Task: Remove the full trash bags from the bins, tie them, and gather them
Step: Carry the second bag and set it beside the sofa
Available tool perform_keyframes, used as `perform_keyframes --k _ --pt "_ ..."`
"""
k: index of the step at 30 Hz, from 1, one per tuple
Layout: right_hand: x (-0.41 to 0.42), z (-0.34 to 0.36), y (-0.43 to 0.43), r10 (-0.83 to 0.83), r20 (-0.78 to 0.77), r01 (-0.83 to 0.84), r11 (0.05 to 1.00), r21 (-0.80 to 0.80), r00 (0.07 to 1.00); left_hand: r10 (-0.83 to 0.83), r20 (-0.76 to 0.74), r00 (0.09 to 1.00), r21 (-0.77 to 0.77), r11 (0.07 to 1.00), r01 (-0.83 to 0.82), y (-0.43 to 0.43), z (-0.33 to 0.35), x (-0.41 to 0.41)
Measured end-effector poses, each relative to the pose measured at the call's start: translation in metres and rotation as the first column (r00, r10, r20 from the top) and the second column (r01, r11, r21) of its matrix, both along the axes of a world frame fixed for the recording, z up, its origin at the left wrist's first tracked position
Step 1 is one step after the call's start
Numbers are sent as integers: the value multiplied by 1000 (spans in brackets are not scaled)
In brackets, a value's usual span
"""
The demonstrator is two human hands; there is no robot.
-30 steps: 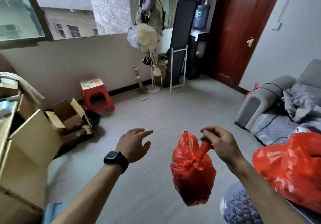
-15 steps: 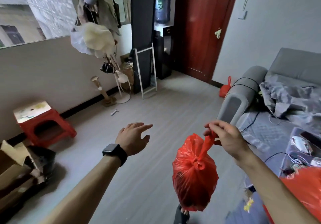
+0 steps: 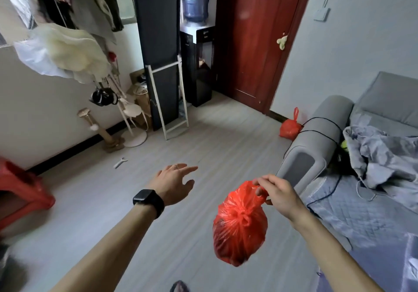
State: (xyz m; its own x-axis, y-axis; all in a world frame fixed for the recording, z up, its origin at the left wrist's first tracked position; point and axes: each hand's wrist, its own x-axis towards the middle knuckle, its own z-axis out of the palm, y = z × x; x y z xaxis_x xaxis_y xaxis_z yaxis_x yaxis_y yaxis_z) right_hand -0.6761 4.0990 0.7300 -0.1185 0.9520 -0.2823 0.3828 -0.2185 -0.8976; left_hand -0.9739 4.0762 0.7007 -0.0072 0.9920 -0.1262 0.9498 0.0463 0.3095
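**Toward the door: a tied bag goes to join the other**

On the far left, at 9 o'clock, only a part of the red stool (image 3: 20, 187) remains. Our view has turned to the right in the last second, and the cardboard boxes are gone from it. Our left hand (image 3: 173, 184) stays in the air near the middle, fingers spread and holding nothing. Right of it, at 5 o'clock, the knotted red bag (image 3: 239, 226) hangs above the floor. Our right hand (image 3: 278, 195) still pinches its twisted top. New in view, at 2 o'clock, a second red bag (image 3: 289, 128) sits on the floor just beside the sofa arm (image 3: 316, 140), near the door (image 3: 255, 42). We judge this to be the gathering place, so only the carrying remains for our bag. A small white thing (image 3: 120, 162) lies at 10 o'clock, off our way.
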Motion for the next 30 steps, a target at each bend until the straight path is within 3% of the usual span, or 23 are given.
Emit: perform_keyframes --k 15,30 --pt "19 -20 365 -243 -6 242 969 -45 970 -256 -86 963 -129 961 244 422 -21 13" --pt "123 -80 753 -421 -35 399 880 -259 906 -416 -93 905 -237 892 386 838 -46 146"
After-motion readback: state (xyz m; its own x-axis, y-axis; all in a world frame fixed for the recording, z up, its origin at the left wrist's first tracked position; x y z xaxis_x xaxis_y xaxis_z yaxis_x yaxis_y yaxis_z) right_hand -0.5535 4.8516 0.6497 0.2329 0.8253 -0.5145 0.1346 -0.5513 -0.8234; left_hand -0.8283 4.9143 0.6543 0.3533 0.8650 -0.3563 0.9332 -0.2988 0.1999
